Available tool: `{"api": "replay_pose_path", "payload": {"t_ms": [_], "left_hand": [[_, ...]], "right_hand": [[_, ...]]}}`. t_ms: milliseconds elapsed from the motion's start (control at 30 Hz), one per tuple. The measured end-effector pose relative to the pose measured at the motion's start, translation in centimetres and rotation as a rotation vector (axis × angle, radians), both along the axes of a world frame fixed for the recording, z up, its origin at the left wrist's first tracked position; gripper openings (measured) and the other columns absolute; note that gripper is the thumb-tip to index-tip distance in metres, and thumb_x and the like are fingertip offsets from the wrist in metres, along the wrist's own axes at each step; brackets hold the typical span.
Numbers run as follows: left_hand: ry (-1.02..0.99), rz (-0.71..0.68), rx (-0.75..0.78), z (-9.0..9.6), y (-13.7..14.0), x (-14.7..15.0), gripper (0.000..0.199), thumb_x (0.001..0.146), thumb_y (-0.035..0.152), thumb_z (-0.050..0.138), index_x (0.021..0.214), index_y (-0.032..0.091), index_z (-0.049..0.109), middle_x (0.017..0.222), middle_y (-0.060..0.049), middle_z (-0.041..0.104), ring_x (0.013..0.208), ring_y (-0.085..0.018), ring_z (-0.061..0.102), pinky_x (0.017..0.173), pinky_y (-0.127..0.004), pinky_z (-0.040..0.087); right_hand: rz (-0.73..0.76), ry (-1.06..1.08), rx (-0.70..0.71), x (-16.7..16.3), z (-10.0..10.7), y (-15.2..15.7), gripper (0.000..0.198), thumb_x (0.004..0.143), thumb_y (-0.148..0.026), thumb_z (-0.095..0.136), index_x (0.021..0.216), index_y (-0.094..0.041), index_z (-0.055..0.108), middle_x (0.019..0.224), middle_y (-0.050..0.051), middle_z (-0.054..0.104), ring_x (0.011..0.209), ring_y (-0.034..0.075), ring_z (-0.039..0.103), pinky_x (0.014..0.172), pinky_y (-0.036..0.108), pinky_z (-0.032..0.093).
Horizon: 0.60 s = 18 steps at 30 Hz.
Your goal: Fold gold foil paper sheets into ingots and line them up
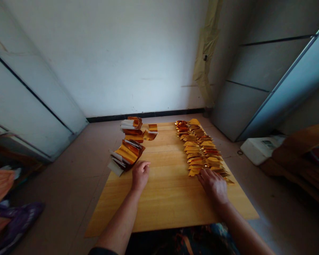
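My left hand [141, 174] is curled closed just above the wooden board, with nothing visible in its fingers. Beside it, on the left, lies a fanned stack of gold foil paper sheets [129, 151], with pale backs showing. Behind that are a smaller curled stack [133, 123] and a few loose gold sheets [150, 135]. My right hand [214, 184] is at the near end of two rows of folded gold foil papers [202, 150], knuckles up. Its fingers bend down onto the nearest folded paper; the fingertips are partly hidden.
The wooden board [164, 205] sits low in front of my lap. Behind it is a white wall [138, 56] with a black skirting. A grey cabinet [252, 78] and a white box [259, 150] stand right. Purple and orange bags [16, 219] lie left.
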<state>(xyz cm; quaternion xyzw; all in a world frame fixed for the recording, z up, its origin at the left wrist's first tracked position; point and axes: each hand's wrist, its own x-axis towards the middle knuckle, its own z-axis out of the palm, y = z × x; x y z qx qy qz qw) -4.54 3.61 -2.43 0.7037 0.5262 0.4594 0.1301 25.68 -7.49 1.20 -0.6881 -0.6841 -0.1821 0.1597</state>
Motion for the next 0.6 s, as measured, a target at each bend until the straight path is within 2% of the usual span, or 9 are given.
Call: {"api": "replay_pose_path", "payload": {"t_ms": [200, 600], "left_hand": [[-0.013, 0.002, 0.002, -0.02, -0.09, 0.05, 0.020, 0.077, 0.015, 0.047, 0.078, 0.018, 0.066, 0.080, -0.004, 0.066, 0.079, -0.017, 0.062, 0.073, -0.029, 0.050], [-0.007, 0.008, -0.009, 0.06, -0.13, 0.07, 0.020, 0.076, 0.015, 0.047, 0.077, 0.019, 0.066, 0.079, -0.004, 0.066, 0.079, -0.017, 0.061, 0.073, -0.029, 0.050]], "right_hand": [[-0.016, -0.023, -0.012, -0.17, 0.08, 0.34, 0.015, 0.086, -0.025, 0.053, 0.072, -0.021, 0.058, 0.068, 0.000, 0.060, 0.061, 0.013, 0.051, 0.059, 0.027, 0.023], [-0.028, -0.027, -0.010, -0.35, 0.27, 0.47, 0.019, 0.085, -0.025, 0.051, 0.067, -0.020, 0.055, 0.066, 0.001, 0.060, 0.059, 0.013, 0.050, 0.058, 0.028, 0.022]]}}
